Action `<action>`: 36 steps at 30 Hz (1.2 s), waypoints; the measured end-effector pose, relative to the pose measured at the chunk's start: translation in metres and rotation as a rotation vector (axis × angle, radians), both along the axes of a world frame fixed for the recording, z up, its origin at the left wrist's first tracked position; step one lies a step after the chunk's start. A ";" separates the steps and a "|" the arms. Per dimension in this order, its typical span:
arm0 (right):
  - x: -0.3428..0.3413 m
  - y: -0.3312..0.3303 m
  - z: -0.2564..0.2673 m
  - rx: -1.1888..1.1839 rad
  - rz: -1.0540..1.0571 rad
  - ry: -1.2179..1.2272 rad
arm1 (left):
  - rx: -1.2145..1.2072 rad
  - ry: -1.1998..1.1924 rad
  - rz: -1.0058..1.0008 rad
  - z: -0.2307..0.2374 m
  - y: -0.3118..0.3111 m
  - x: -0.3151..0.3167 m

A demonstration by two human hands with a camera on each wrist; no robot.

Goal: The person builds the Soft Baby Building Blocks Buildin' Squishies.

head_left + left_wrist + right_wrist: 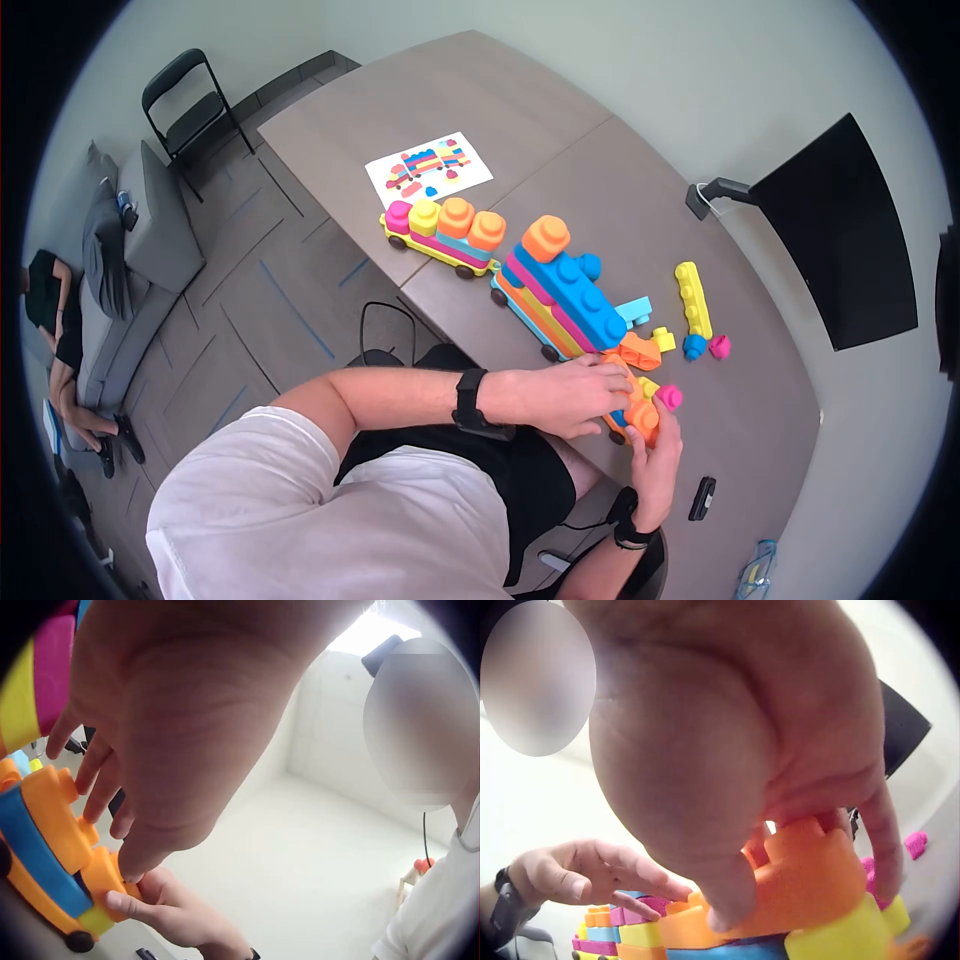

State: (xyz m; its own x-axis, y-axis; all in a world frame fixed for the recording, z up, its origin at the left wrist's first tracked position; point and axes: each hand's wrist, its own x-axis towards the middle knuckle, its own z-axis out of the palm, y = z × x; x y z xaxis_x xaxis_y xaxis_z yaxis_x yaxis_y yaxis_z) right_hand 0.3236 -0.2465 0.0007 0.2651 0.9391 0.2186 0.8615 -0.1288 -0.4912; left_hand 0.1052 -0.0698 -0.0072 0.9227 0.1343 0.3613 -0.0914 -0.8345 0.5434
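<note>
A toy train car built of blocks, with an orange block (802, 881) on top, stands near the table's front edge. My right hand (657, 462) grips this block at its end, thumb on the near side and fingers round the far side. Over the same car, my left hand (575, 392) has its fingers fairly straight, fingertips at the orange pieces (56, 817). Pink (669, 397) and yellow pieces sit beside the right fingers. Left of the hands stands a taller car with a big blue block (575, 295) and an orange block (546, 238) on top.
A third car with a yellow base (435, 252) stands farther left, near a printed picture sheet (428, 172). Loose pieces include a long yellow block (692, 300) and an orange one (640, 350). A monitor (840, 235), small black object (703, 498) and bottle (757, 570) lie right.
</note>
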 end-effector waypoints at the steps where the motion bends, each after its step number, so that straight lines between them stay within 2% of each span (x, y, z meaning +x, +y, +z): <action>1: -0.001 0.002 -0.003 0.005 -0.020 -0.010 | -0.004 -0.001 0.004 -0.001 0.001 0.000; 5: -0.007 0.010 -0.011 -0.022 -0.147 -0.070 | -0.005 -0.010 0.006 -0.002 0.003 0.002; 9: -0.006 0.012 -0.003 -0.078 -0.182 0.010 | -0.044 0.016 0.010 0.000 0.004 0.002; 12: -0.005 0.016 -0.002 -0.071 -0.179 -0.047 | -0.030 0.051 0.020 0.005 0.004 0.001; 14: 0.003 0.017 -0.008 -0.045 -0.106 -0.138 | -0.023 0.042 -0.003 0.005 0.004 -0.001; 16: -0.002 0.018 0.001 -0.100 -0.174 -0.140 | -0.015 0.025 -0.044 0.008 0.003 0.000; 18: -0.008 0.021 0.006 -0.147 -0.220 -0.138 | -0.027 0.071 0.038 0.014 0.002 -0.001; 19: -0.010 0.023 0.006 -0.149 -0.195 -0.150 | -0.028 0.067 -0.001 0.015 0.002 -0.002; 21: -0.011 0.017 0.011 -0.157 -0.206 -0.165 | -0.035 0.078 0.044 0.018 0.003 -0.002; 23: -0.001 0.019 0.019 -0.102 -0.057 -0.030 | -0.044 0.079 0.029 0.024 0.004 -0.003; 24: 0.011 0.023 0.022 -0.102 -0.072 -0.036 | -0.060 0.094 0.054 0.027 0.005 -0.004; 26: 0.042 0.037 0.025 -0.157 -0.082 0.276 | -0.074 0.102 0.057 0.030 0.005 -0.004; 27: 0.057 0.049 0.031 -0.071 -0.048 0.117 | -0.074 0.116 0.062 0.032 0.006 -0.005; 30: 0.129 0.098 0.024 -0.107 -0.025 -0.014 | -0.070 0.154 0.087 0.031 0.003 -0.005; 32: 0.144 0.132 0.032 -0.214 -0.046 -0.184 | -0.063 0.173 0.148 0.030 0.000 -0.006; 33: 0.147 0.149 0.031 -0.212 0.012 -0.184 | -0.029 0.195 0.123 0.028 -0.001 -0.005; 35: 0.145 0.174 0.020 -0.461 0.096 0.059 | 0.017 0.235 0.078 0.033 0.002 -0.006; 36: 0.144 0.178 0.015 -0.460 0.110 0.057 | 0.017 0.236 0.092 0.033 0.004 -0.007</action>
